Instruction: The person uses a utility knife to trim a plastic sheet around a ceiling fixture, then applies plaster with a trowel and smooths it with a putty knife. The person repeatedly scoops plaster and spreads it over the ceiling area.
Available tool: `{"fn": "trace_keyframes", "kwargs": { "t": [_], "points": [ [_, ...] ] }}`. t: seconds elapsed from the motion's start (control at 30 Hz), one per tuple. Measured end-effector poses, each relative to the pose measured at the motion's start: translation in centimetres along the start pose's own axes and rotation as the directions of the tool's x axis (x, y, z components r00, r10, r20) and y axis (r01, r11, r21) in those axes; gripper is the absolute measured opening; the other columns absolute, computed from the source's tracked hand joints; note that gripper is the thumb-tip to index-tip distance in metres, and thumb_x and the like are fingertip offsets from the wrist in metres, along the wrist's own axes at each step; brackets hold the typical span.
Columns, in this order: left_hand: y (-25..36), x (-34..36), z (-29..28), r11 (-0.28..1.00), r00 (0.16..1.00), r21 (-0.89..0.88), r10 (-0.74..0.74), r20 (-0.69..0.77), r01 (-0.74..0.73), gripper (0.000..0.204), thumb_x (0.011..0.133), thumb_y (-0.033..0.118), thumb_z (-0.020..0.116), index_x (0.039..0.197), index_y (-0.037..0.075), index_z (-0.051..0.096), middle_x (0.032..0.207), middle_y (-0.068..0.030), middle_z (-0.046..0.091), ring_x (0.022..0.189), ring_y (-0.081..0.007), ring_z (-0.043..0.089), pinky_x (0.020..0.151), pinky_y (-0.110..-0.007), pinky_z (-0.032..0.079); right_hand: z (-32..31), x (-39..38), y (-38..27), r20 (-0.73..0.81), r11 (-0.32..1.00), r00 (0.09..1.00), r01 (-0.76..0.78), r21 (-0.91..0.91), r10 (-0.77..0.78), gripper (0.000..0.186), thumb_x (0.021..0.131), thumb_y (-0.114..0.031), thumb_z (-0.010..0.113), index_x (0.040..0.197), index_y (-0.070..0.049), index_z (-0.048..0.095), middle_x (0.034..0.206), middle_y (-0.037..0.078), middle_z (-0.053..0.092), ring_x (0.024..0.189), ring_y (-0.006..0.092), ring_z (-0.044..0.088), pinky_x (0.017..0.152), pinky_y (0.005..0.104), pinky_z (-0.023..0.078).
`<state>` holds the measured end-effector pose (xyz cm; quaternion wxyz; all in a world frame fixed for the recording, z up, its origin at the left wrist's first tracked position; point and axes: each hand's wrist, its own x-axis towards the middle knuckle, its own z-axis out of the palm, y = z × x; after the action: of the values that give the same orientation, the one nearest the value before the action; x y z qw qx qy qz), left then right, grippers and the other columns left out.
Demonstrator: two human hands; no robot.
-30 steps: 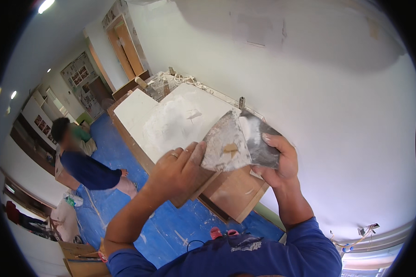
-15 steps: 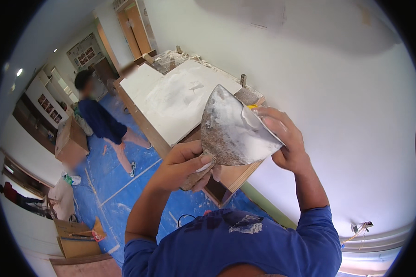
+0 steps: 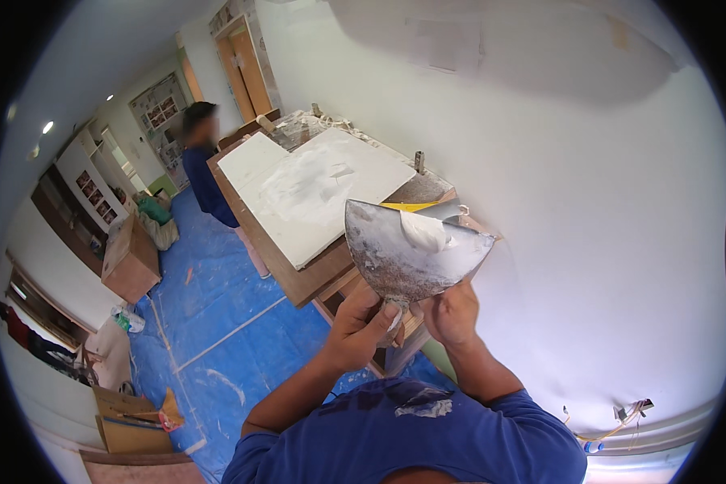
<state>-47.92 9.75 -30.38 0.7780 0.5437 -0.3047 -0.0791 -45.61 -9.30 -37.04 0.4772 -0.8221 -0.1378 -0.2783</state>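
Head view, from the chest outward: blue shirt [image 3: 468, 436] with a pale smear on the front. Just beyond, left hand [image 3: 356, 327] closed around the short handle of a wide scraper [image 3: 387, 262]. Scraper held up before the chest, blade fanning away, with a soft lump of white paste [image 3: 424, 232] near the far edge. Right hand [image 3: 453, 315] just beside the blade's lower right, fingers largely hidden; cannot tell how tight a grip, or on what. Behind the blade, a yellow-edged grey piece [image 3: 452, 210], partly covered.

Likely trouble: paste sliding over the rim, from too steep a tilt; a twist of the blade, from a paste-slick handle; a nicked finger, from careless contact with the thin edge.

Farther out, a worktable [image 3: 319, 278] under a white board [image 3: 306, 242] with smeared white residue. Right of that, pale wall [image 3: 605, 202]; left, blue floor sheeting [image 3: 242, 339], slippery perhaps if spattered. Beyond the table's left side, a person [image 3: 206, 185] in dark blue; farthest, a wooden door [image 3: 254, 73].
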Motion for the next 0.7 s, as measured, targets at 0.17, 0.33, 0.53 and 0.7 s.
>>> {"fn": "trace_keyframes", "kwargs": {
  "t": [0.17, 0.33, 0.53, 0.7],
  "points": [
    [-0.4, 0.3, 0.7, 0.99, 0.984, -0.004, 0.138, -0.114, -0.139, 0.027, 0.109, 0.012, 0.052, 0.129, -0.004, 0.057, 0.112, -0.0108, 0.067, 0.086, -0.0132, 0.064, 0.072, -0.027, 0.054, 0.7, 1.0, -3.2, 0.2, 0.357, 0.976, -0.219, 0.908, 0.092, 0.057, 0.102, -0.01, 0.046, 0.156, -0.003, 0.031, 0.144, 0.016, 0.053, 0.116, 0.0232, 0.056, 0.087, 0.0329, 0.044],
    [-2.5, 0.9, 1.0, 0.895, 0.884, 0.378, 0.361, -0.297, -0.239, 0.03, 0.108, 0.011, 0.05, 0.133, -0.006, 0.055, 0.123, -0.0182, 0.067, 0.105, -0.0213, 0.066, 0.091, -0.033, 0.052, 1.8, -1.5, -5.3, 0.296, 0.475, 0.955, -0.271, 0.837, 0.023, 0.062, 0.1, 0.002, 0.053, 0.157, 0.0, 0.028, 0.142, 0.017, 0.052, 0.132, 0.0241, 0.053, 0.109, 0.0367, 0.044],
    [-1.7, 1.3, 1.1, 0.288, 0.811, 0.927, 0.585, 0.027, -0.239, 0.032, 0.099, 0.006, 0.064, 0.128, -0.006, 0.059, 0.114, -0.0139, 0.066, 0.109, -0.0221, 0.063, 0.09, -0.032, 0.052, -0.2, -1.6, -4.2, 0.329, 0.69, 0.939, -0.305, 0.656, 0.102, 0.05, 0.103, -0.009, 0.062, 0.147, 0.002, 0.04, 0.115, 0.012, 0.066, 0.107, 0.021, 0.067, 0.095, 0.0335, 0.054],
    [-0.5, 2.7, -0.6, 0.677, 0.769, 0.702, 0.564, -0.301, -0.221, 0.047, 0.088, -0.006, 0.076, 0.132, -0.005, 0.057, 0.118, -0.0154, 0.066, 0.111, -0.0217, 0.064, 0.09, -0.033, 0.054, -3.7, -1.5, -2.3, 0.07, 0.515, 0.997, -0.082, 0.853, 0.041, 0.045, 0.104, -0.016, 0.062, 0.143, -0.001, 0.044, 0.111, 0.012, 0.066, 0.098, 0.0186, 0.067, 0.085, 0.0355, 0.057]
  ]
}}
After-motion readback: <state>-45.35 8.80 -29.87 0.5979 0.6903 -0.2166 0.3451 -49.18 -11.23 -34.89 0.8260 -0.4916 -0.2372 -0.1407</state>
